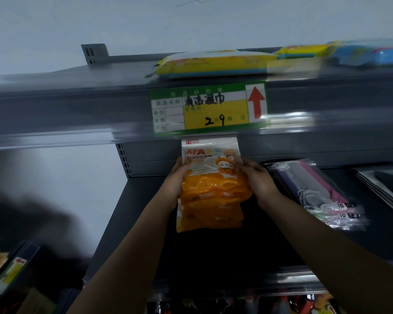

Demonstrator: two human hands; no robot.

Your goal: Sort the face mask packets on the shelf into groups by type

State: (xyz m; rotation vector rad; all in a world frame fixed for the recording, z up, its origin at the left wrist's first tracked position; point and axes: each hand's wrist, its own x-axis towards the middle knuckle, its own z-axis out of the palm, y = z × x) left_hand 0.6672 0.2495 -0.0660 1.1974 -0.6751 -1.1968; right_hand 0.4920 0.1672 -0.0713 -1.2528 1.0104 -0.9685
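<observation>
A stack of orange face mask packets (213, 196) with a cartoon print sits on the dark middle shelf (145, 223). My left hand (177, 180) grips the stack's left side and my right hand (256, 177) grips its right side, near the top. To the right lie clear packets of purple and pink masks (315, 191). Further right, at the frame edge, is a pile of dark silver-edged packets (386, 189).
The upper shelf (77, 105) carries yellow wet-wipe packs (213, 63) and blue packs (370, 53), with a green and yellow price label (209, 109) on its front edge. More goods show on a lower shelf (259, 302) and at the bottom left (0, 268).
</observation>
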